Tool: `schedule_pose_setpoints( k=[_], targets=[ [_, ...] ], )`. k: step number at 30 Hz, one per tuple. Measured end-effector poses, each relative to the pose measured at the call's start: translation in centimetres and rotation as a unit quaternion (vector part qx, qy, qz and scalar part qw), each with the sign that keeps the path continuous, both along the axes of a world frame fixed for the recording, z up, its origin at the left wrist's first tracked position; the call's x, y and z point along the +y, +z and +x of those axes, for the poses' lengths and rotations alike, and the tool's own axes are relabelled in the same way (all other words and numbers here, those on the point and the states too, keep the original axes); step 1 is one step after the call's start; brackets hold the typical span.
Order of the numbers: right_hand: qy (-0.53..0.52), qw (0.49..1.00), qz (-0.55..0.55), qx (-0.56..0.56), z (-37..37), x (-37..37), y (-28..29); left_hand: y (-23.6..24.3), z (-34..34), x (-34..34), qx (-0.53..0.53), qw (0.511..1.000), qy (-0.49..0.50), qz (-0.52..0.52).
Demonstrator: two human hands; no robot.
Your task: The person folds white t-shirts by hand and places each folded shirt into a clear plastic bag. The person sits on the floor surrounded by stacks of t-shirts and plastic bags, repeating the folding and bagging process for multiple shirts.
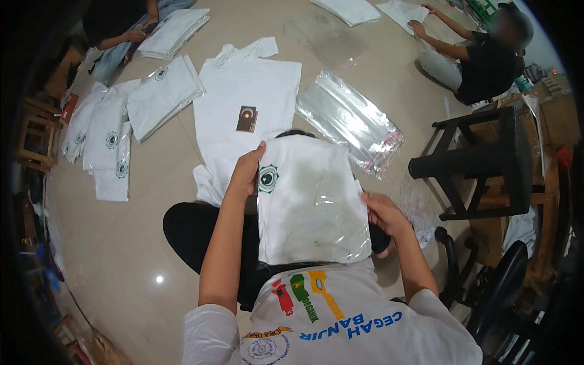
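Note:
A folded white T-shirt in a clear plastic bag (pixel 304 201) lies across my lap, a round green-and-black emblem at its upper left. My left hand (pixel 246 170) grips its left edge, thumb on top near the upper corner. On the opposite edge, my right hand (pixel 384 213) pinches the plastic with its fingers closed. Just beyond my legs an unfolded white T-shirt (pixel 243 91) is spread on the floor, with a small brown card (pixel 247 118) resting on it. A stack of clear plastic bags (pixel 350 118) lies to its right.
Bagged white shirts (pixel 109 131) and a folded pile (pixel 164 97) lie at left. A black stool (pixel 480 164) rests on its side at right, near an office chair (pixel 499 292). One person (pixel 486 61) handles a white sheet-like item far right; another (pixel 115 27) sits far left beside stacked shirts.

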State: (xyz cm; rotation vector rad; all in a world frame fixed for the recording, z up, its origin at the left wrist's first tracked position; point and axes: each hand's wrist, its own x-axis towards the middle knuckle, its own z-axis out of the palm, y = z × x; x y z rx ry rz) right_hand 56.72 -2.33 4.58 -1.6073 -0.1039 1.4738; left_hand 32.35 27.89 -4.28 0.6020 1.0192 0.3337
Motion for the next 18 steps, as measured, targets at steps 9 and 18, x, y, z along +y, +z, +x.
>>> schedule_pose_setpoints(
  k=[9,18],
  targets=[
    [-0.010,0.995,0.057,-0.078,4.9,14.8,-1.9,5.2,0.6,1.9,-0.022,0.987,0.042,0.157],
    [0.008,0.857,0.406,-0.319,3.8,9.3,18.8,25.1,-5.0,-3.1,-0.156,0.776,0.037,0.610]
  ],
)
